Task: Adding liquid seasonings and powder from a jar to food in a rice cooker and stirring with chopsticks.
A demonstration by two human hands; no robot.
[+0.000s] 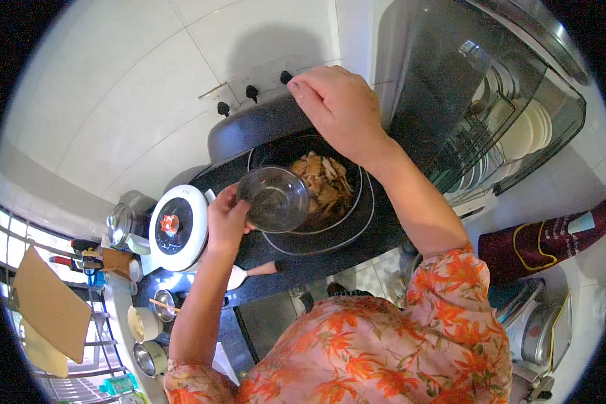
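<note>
My left hand (228, 217) grips the rim of a clear glass bowl (272, 199), which hangs over the left side of a dark wok (343, 222). Chunks of browned meat (325, 184) lie heaped in the wok. My right hand (336, 103) is raised above the wok's far side, near the wall, its fingers bent downward. The fingertips are hidden, so I cannot tell whether it holds anything. A spatula with a wooden handle (262, 268) lies on the dark counter, nearer to me than the bowl.
A white-rimmed lid with a red knob (169, 225) stands left of my left hand. Black plugs (251, 93) sit in wall sockets behind the wok. At the right is a dish cabinet with plates (520, 129). Metal pots (150, 357) and cutting boards (53, 308) are at the left.
</note>
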